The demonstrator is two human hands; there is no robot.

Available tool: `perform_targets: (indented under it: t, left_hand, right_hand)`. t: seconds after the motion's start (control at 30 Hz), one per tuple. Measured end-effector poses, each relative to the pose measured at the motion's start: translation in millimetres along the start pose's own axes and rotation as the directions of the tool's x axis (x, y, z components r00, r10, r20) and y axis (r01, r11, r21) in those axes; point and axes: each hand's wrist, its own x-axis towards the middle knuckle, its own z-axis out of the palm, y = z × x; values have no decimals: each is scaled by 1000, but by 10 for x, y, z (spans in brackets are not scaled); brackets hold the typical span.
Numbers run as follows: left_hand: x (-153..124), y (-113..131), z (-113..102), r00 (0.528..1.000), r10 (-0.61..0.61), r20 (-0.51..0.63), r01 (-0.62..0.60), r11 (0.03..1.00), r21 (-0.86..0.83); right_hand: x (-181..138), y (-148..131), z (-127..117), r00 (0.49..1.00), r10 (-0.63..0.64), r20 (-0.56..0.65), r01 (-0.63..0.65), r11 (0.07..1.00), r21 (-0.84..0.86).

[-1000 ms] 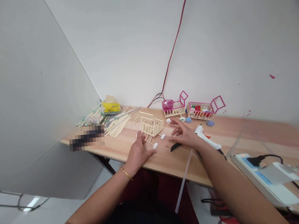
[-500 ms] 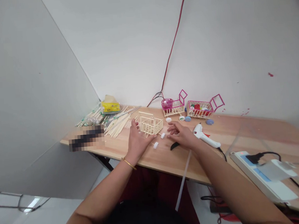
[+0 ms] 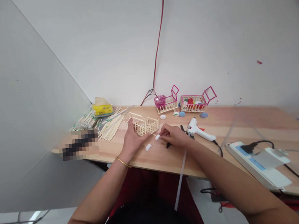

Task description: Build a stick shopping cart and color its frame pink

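A small crate built of pale wooden sticks stands on the wooden table. My left hand rests against the crate's near left side, fingers extended onto it. My right hand lies just right of the crate with its fingers curled, pinching a small white cap. A second white cap on a stick lies on the table between my hands.
A white glue gun lies right of my right hand, with a black tool beside it. Two pink-trimmed stick carts stand at the wall. Loose sticks and a yellow packet lie at left. A power strip sits at right.
My left hand moved forward from the table onto the crate's side. My right hand drew in and closed on the white cap. The view shifted slightly.
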Motion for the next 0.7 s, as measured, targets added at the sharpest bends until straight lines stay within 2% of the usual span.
perform_targets:
  t: [0.13, 0.33, 0.5, 0.7]
  left_hand:
    - [-29, 12, -61, 999, -46, 24, 47, 999, -17]
    - [-94, 46, -93, 986, -107, 130, 117, 990, -77]
    - [-89, 22, -97, 982, -105, 158, 121, 988, -96]
    - [-107, -57, -66, 962, -150, 226, 217, 926, -309]
  right_hand:
    - [-9, 1, 17, 1000, -12, 26, 12, 1000, -2]
    - [-12, 13, 38, 998, -53, 45, 54, 998, -13]
    - [-15, 21, 41, 997, -65, 50, 65, 998, -13]
    - [-19, 25, 1, 997, -60, 42, 61, 998, -14]
